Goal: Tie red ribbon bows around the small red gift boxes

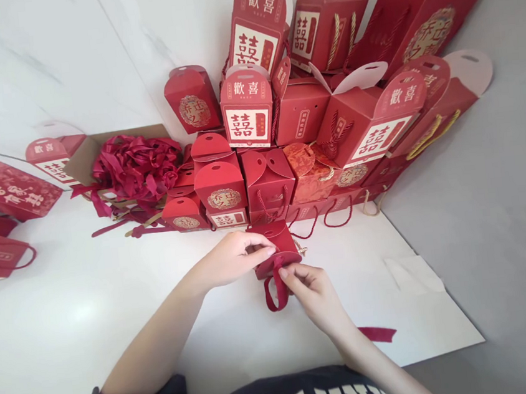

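The small red box (288, 239) sits in front of you on the white surface (203, 347), toward its far edge and just before the packed row of red boxes (268, 177); your left hand (232, 260) comes over its left side, fingertips at the top, while your right hand (311, 289) is at its near side, closer to you; the ribbon (279, 289) lies between your hands at the box's near side. Your left fingers are curled, with thumb and forefinger close together, though you cannot tell whether they have hold of anything; your right thumb and forefinger are pinched on the ribbon, the other fingers folded in.

The box is deep red, with rounded top flaps and a small slot in the far one; the ribbon is a smooth crimson band, bent into a loop. That loop points from the box toward the surface's near edge, and its long axis runs that way too; the box's near flap faces you, but your hands cover too much to tell its long axis.
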The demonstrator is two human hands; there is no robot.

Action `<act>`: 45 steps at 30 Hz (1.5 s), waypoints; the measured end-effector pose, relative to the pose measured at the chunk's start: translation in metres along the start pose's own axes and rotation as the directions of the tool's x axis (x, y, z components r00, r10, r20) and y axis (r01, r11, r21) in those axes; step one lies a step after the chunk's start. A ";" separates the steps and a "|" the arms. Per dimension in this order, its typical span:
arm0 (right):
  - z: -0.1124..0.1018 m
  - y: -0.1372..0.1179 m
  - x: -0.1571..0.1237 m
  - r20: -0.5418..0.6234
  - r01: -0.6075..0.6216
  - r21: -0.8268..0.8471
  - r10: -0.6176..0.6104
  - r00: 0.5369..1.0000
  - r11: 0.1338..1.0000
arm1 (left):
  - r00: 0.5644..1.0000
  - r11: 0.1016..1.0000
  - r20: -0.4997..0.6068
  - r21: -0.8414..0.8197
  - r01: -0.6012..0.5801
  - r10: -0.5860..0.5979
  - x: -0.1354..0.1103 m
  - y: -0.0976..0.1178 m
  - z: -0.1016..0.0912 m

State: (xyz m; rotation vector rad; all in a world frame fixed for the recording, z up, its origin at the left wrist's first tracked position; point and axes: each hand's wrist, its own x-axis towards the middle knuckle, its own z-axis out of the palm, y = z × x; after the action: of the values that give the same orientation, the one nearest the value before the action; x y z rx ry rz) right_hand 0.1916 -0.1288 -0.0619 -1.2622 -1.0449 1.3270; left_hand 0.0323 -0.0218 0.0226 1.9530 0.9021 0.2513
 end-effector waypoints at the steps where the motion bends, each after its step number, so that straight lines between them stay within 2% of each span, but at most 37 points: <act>1: 0.000 0.001 0.000 -0.001 0.002 -0.002 -0.002 1.000 1.000 | 1.000 1.000 0.012 -0.019 -0.004 0.005 0.000 0.001 0.000; 7: -0.002 -0.001 -0.003 0.003 0.038 -0.095 -0.038 0.999 0.995 | 0.998 0.995 -0.033 -0.086 -0.047 0.044 0.001 0.003 0.003; 10: -0.004 -0.007 -0.007 -0.029 0.144 -0.286 -0.158 0.987 0.947 | 0.985 0.993 -0.154 -0.066 -0.094 0.083 0.000 0.003 0.005; 12: -0.009 -0.014 -0.007 -0.090 0.277 -0.453 -0.353 0.931 0.848 | 0.942 0.986 -0.302 -0.041 -0.164 0.144 -0.001 0.002 0.005; 14: -0.015 -0.024 -0.004 -0.110 0.390 -0.560 -0.532 0.840 0.731 | 0.871 0.965 -0.430 -0.004 -0.264 0.236 -0.002 0.001 0.005; 15: -0.019 -0.030 -0.001 -0.090 0.429 -0.575 -0.576 0.813 0.696 | 0.830 0.946 -0.474 0.021 -0.323 0.294 -0.004 0.002 0.004; 17: -0.024 -0.043 0.006 0.014 0.492 -0.541 -0.578 0.816 0.682 | 0.753 0.896 -0.511 0.086 -0.436 0.415 -0.006 0.003 0.001; 19: -0.025 -0.052 0.013 0.124 0.527 -0.451 -0.534 0.836 0.720 | 0.717 0.852 -0.476 0.161 -0.498 0.509 -0.008 0.005 -0.002; 20: -0.025 -0.054 0.017 0.152 0.521 -0.398 -0.506 0.849 0.755 | 0.728 0.845 -0.436 0.198 -0.496 0.529 -0.009 0.005 -0.003; 22: -0.021 -0.054 0.023 0.130 0.467 -0.289 -0.449 0.884 0.836 | 0.796 0.861 -0.339 0.288 -0.420 0.502 -0.009 0.003 -0.007; 25: -0.015 -0.049 0.028 0.027 0.366 -0.187 -0.367 0.930 0.912 | 0.900 0.870 -0.254 0.442 -0.216 0.353 -0.004 -0.007 -0.009; 27: -0.012 -0.047 0.029 -0.011 0.315 -0.170 -0.322 0.947 0.934 | 0.933 0.872 -0.249 0.475 -0.117 0.261 0.000 -0.014 -0.010; 31: -0.013 -0.045 0.032 -0.033 0.214 -0.158 -0.221 0.975 0.964 | 0.938 0.949 -0.318 0.313 -0.035 0.139 0.004 -0.018 -0.012; 35: -0.014 -0.042 0.038 0.026 0.177 -0.193 -0.175 0.984 0.965 | 0.947 0.983 -0.313 0.184 -0.012 0.070 0.002 -0.013 -0.013; 41: -0.010 -0.043 0.040 0.011 0.263 -0.217 -0.267 0.964 0.940 | 0.950 0.983 -0.305 0.181 -0.006 0.062 0.001 -0.012 -0.015; 45: -0.009 -0.041 0.043 0.002 0.238 -0.247 -0.245 0.969 0.939 | 0.951 0.983 -0.303 0.185 -0.003 0.060 0.001 -0.012 -0.016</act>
State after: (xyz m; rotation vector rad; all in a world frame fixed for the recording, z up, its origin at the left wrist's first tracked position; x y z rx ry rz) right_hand 0.2059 -0.0812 -0.0285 -1.2808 -1.3299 1.0120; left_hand 0.0189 -0.0071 0.0209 2.1361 1.1285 0.5194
